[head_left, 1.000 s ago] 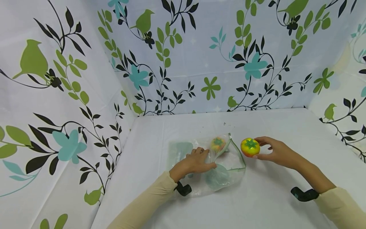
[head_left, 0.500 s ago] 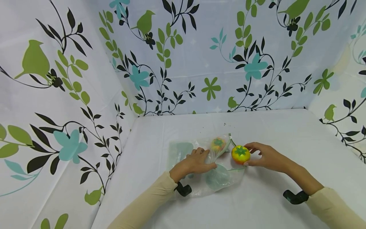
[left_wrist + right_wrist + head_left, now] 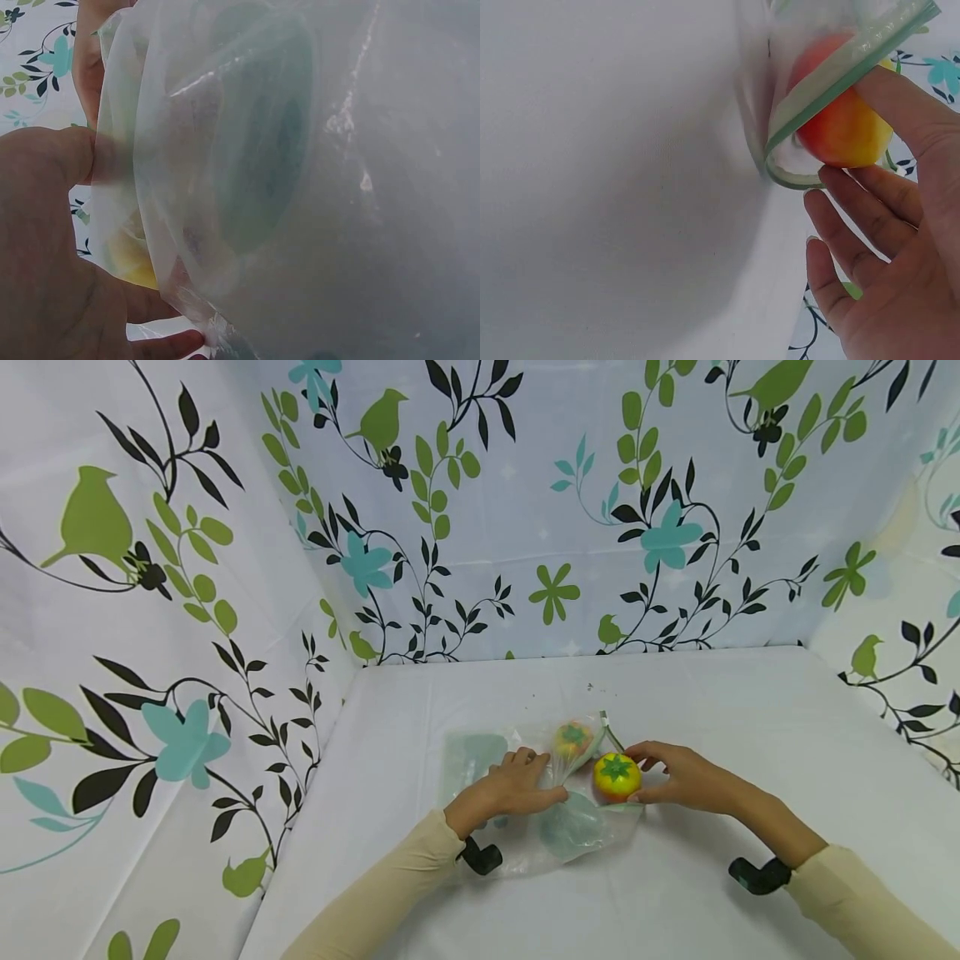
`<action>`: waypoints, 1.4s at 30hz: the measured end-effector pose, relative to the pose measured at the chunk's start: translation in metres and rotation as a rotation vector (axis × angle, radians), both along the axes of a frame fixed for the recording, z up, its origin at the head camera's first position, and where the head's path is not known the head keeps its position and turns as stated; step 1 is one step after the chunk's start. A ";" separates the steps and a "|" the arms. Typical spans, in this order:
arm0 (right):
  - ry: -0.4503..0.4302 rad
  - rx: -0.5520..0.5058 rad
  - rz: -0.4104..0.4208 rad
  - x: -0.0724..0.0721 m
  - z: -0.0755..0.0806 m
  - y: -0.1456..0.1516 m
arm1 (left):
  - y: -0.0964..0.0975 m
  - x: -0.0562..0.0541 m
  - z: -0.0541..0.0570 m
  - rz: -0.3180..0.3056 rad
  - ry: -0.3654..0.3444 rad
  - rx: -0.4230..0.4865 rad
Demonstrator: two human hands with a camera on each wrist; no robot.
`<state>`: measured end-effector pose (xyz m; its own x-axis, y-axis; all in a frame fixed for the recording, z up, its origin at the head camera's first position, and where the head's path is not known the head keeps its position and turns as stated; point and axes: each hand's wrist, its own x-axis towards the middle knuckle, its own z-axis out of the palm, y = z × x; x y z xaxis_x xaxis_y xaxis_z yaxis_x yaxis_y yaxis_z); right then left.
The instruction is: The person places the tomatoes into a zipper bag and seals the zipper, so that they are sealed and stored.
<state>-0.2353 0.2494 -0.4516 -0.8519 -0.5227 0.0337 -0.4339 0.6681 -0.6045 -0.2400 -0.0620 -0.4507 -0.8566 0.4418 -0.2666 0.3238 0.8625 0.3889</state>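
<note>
1 yellow-red fruit [image 3: 617,778] pinched in right hand [image 3: 692,782] between thumb and fingertips, at bag [image 3: 573,829] mouth; left hand [image 3: 508,787] grip unclear.

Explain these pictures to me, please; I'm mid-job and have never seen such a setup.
There is no machine: these are a person's bare left hand and right hand. The widest picture comes from a camera worn on the head, looking forward and down; the other two come from cameras on each wrist. On the white table lies a clear bag with a green edge at its mouth. The left hand holds the bag. The right fingers grip a yellow-red fruit at that mouth; a similar fruit shows through the bag.
</note>
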 end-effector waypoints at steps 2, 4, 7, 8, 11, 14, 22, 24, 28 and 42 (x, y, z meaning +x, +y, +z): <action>-0.013 -0.001 0.011 -0.001 -0.001 -0.002 | 0.000 0.000 0.000 -0.001 -0.001 0.001; -0.039 -0.002 0.010 -0.001 -0.003 -0.003 | 0.000 -0.001 -0.001 -0.004 -0.001 0.002; -0.070 -0.006 0.023 -0.001 -0.006 -0.005 | -0.001 -0.001 -0.001 -0.005 0.000 0.003; -0.078 -0.009 0.024 -0.001 -0.007 -0.005 | -0.001 -0.001 -0.001 -0.005 0.001 0.002; -0.075 -0.013 0.047 -0.002 -0.007 -0.007 | -0.001 -0.001 -0.001 -0.005 0.001 0.000; -0.064 -0.021 0.069 -0.002 -0.008 -0.010 | -0.001 -0.001 -0.001 -0.004 0.004 0.000; -0.032 -0.033 0.117 -0.003 -0.010 -0.018 | -0.001 -0.001 -0.002 -0.009 -0.003 0.009; -0.027 -0.030 0.122 -0.003 -0.010 -0.020 | -0.001 -0.002 -0.002 -0.008 -0.003 0.011; -0.026 -0.035 0.126 -0.003 -0.011 -0.023 | -0.001 -0.003 -0.003 -0.001 0.003 0.006; -0.016 -0.030 0.098 0.002 -0.003 -0.019 | -0.002 -0.001 -0.002 -0.008 0.012 -0.006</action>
